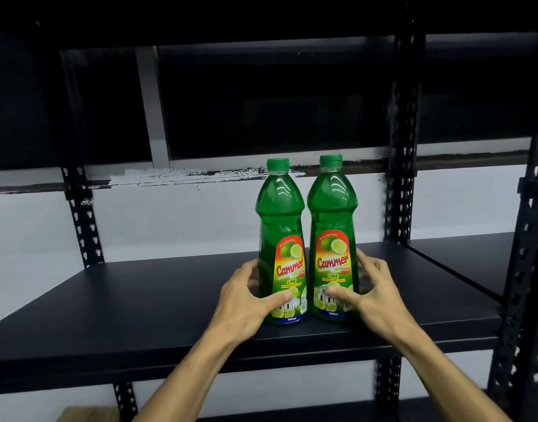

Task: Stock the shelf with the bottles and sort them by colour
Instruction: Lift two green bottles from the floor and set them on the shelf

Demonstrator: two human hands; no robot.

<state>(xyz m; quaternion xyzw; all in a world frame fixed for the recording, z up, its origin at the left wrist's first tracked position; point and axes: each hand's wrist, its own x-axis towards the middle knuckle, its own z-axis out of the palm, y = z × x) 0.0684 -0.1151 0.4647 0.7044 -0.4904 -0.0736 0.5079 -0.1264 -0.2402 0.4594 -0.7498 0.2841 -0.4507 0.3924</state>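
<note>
Fingers of the left hand (246, 295) curl round the lower body of the left green translucent plastic bottle with a green screw cap (281, 239), thumb laid across its label; fingers of the right hand (372, 295) wrap the right green translucent plastic bottle of the same make (333, 236) likewise, thumb on the label front. Both bottles stand upright on the matt black flat shelf board (139, 303), near its front edge, just beside each other with a narrow gap between them. Risk assessment: each bottle is tall, waisted and narrow at the base, so a sideways drag on release is likely to tip one against its neighbour. A position this near the front edge leaves little margin, and a backward pull could bring a bottle off the board. Glossy, smooth plastic and slick printed labels offer low friction, so a light grip may slip. Perforated black steel uprights (400, 184) frame the bay.
</note>
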